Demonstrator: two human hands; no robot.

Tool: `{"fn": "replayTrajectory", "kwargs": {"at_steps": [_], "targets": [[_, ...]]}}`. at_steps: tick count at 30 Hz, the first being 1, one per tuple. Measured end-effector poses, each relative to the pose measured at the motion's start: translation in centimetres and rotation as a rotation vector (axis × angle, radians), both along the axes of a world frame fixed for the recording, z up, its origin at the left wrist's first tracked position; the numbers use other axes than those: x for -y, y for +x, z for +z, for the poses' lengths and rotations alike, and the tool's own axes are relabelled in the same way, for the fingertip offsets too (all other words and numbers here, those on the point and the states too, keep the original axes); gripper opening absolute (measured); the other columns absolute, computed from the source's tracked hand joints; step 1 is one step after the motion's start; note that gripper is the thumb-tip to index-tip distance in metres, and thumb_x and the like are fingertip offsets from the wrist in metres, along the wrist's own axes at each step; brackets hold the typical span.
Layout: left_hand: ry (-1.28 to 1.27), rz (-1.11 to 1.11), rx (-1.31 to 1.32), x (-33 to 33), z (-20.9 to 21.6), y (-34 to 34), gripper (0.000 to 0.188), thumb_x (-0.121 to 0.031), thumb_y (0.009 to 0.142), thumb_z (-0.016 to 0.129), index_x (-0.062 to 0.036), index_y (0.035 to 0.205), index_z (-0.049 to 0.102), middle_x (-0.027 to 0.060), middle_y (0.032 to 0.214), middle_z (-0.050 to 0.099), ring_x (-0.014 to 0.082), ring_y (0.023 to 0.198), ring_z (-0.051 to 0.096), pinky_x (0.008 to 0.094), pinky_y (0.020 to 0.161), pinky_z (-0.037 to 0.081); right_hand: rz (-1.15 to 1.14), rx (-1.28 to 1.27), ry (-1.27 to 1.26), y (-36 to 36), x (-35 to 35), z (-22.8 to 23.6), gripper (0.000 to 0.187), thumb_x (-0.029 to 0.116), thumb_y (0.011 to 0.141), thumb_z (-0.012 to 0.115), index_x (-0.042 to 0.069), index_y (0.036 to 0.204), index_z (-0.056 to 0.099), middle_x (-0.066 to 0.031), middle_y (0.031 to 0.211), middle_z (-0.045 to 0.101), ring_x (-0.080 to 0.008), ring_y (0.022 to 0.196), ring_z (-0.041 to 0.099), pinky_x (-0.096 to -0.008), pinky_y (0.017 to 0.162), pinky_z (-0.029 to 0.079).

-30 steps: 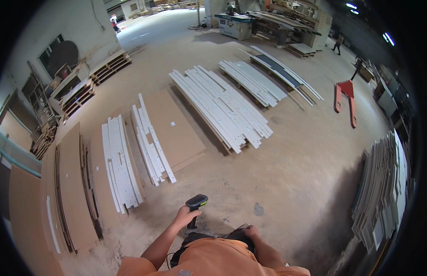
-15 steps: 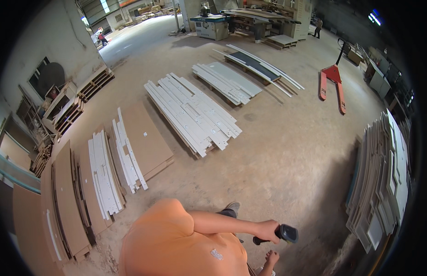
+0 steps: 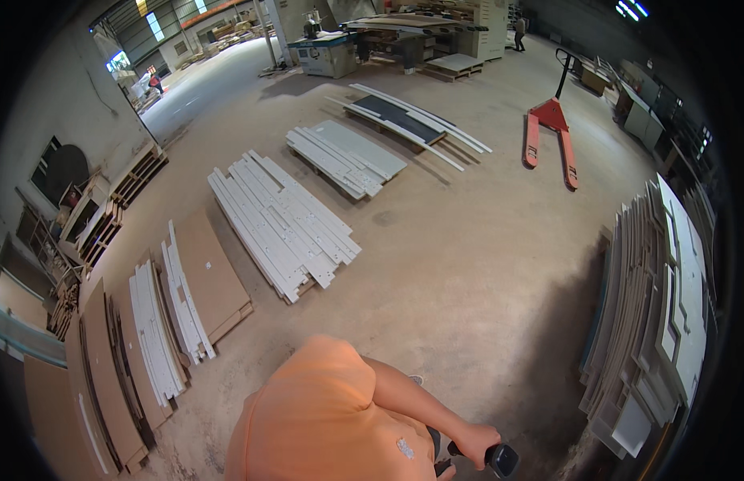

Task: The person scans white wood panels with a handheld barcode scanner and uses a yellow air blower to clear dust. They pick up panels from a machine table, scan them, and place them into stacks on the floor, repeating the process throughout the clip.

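My left arm reaches out from an orange shirt (image 3: 316, 409) to the lower right. My left hand (image 3: 474, 446) is wrapped round the grip of a black handheld scanner (image 3: 504, 460), whose rounded rectangular head sticks out past my fingers. Just below, at the picture's bottom edge, a small part of my right hand (image 3: 446, 473) shows beside a dark shape; its fingers are mostly cut off, so what it holds is unclear. A shoe tip (image 3: 417, 380) peeks out beyond my left forearm on the concrete floor.
White strip panels (image 3: 283, 224) lie stacked ahead, brown boards (image 3: 215, 276) to the left. Panels (image 3: 628, 321) lean upright at the right. A red pallet jack (image 3: 551, 116) stands farther off. Machines (image 3: 328, 58) and two distant people, one a person in dark clothes (image 3: 520, 34), are at the back.
The view has turned, so the stacks and pallet jack sit farther left. My left hand with the scanner is lower in the picture. My right hand has mostly dropped out at the bottom edge.
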State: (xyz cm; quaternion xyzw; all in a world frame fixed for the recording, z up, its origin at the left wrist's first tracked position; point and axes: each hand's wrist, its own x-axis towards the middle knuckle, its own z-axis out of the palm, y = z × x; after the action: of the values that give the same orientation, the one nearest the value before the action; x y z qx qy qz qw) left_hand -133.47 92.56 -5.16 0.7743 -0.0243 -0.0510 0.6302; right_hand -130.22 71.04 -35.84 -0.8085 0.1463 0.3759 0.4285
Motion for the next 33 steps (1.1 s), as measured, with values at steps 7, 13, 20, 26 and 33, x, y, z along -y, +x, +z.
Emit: {"fn": "replayTrajectory", "kwargs": {"at_steps": [7, 13, 20, 26, 33], "targets": [[0.078, 0.008, 0.087, 0.0, 0.4, 11.5, 0.03, -0.024, 0.059, 0.081, -0.0017, 0.071, 0.066, 0.0161, 0.065, 0.066, 0.036, 0.064, 0.066, 0.0451, 0.062, 0.051, 0.011, 0.062, 0.067, 14.2, -1.5, 0.9, 0.009, 0.012, 0.096, 0.059, 0.005, 0.094, 0.064, -0.0062, 0.079, 0.062, -0.0182, 0.069, 0.06, -0.0335, 0.061, 0.049], [-0.014, 0.11, -0.072, 1.9, 1.4, 18.9, 0.033, -0.026, 0.057, 0.084, -0.0019, 0.075, 0.07, 0.0163, 0.071, 0.071, 0.0343, 0.071, 0.07, 0.0435, 0.066, 0.054, 0.032, 0.11, 0.135, 25.5, 0.5, 1.1, 0.011, 0.014, 0.096, 0.059, 0.005, 0.093, 0.065, -0.0066, 0.081, 0.064, -0.0184, 0.074, 0.062, -0.0337, 0.066, 0.051], [-0.053, 0.028, -0.095, 3.3, 3.9, 27.8, 0.031, -0.024, 0.076, 0.081, -0.0004, 0.094, 0.071, 0.0184, 0.079, 0.071, 0.0285, 0.071, 0.07, 0.0402, 0.067, 0.054, 0.03, 0.415, 0.341, 35.7, 3.9, 0.5, 0.013, 0.016, 0.096, 0.06, 0.006, 0.093, 0.067, -0.007, 0.084, 0.067, -0.0186, 0.079, 0.064, -0.0339, 0.071, 0.053], [0.065, -0.377, -0.341, 6.6, 4.3, 34.7, 0.036, -0.032, 0.078, 0.082, -0.0022, 0.095, 0.073, 0.0143, 0.08, 0.073, 0.0237, 0.073, 0.07, 0.0373, 0.071, 0.054, -0.228, 0.592, 0.611, 36.7, 11.2, -1.2, 0.014, 0.017, 0.097, 0.06, 0.006, 0.092, 0.068, -0.0074, 0.086, 0.069, -0.0188, 0.083, 0.066, -0.0341, 0.076, 0.054], [0.052, -0.644, -0.27, 9.9, 3.4, 44.7, 0.038, -0.031, 0.078, 0.081, 0.0004, 0.097, 0.072, 0.0168, 0.079, 0.072, 0.0239, 0.072, 0.069, 0.0385, 0.07, 0.053, 0.023, 0.535, 0.116, 28.3, 14.6, -3.1, 0.02, 0.021, 0.096, 0.064, 0.003, 0.09, 0.068, -0.0126, 0.085, 0.069, -0.0211, 0.088, 0.068, -0.0353, 0.078, 0.054]]}}
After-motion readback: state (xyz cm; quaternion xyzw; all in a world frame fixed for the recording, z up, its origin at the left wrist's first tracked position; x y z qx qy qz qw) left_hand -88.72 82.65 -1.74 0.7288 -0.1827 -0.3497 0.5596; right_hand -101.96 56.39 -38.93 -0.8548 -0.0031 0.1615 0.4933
